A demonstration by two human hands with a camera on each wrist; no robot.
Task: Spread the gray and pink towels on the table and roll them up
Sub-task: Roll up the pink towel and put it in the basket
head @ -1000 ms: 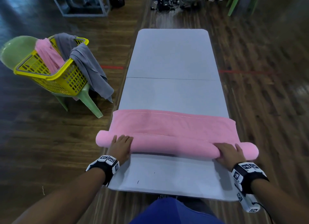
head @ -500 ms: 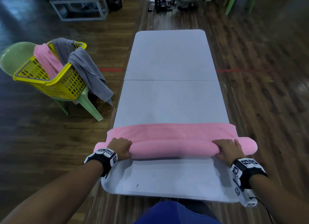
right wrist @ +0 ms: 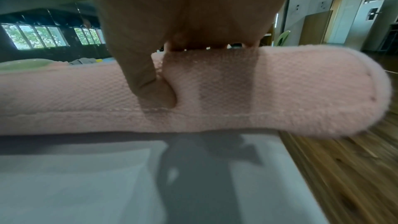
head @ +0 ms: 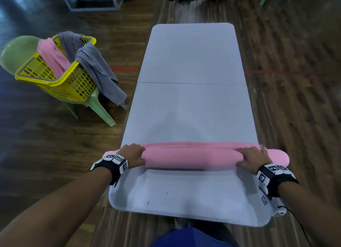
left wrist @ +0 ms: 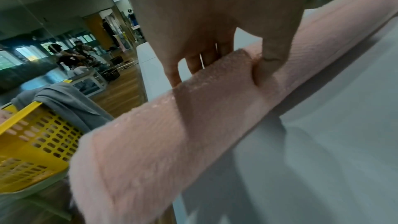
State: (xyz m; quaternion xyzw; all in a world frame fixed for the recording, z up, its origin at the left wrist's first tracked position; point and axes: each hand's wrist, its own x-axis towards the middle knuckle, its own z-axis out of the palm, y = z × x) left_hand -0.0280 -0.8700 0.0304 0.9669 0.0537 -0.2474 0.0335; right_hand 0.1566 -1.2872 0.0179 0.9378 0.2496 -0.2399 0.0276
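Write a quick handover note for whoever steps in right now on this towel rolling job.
Left hand: grips the pink towel roll near its left end, thumb on the near side, fingers over the top.
Right hand: same grip near the right end.
The roll lies across the gray table, both ends overhanging the table's sides; only a thin strip of flat towel shows beyond it.
Done: this pink towel is nearly fully rolled.
Left: finish the last turn, then spread and roll the gray towel and the other pink towel, both draped on the yellow basket on the green chair to the left.
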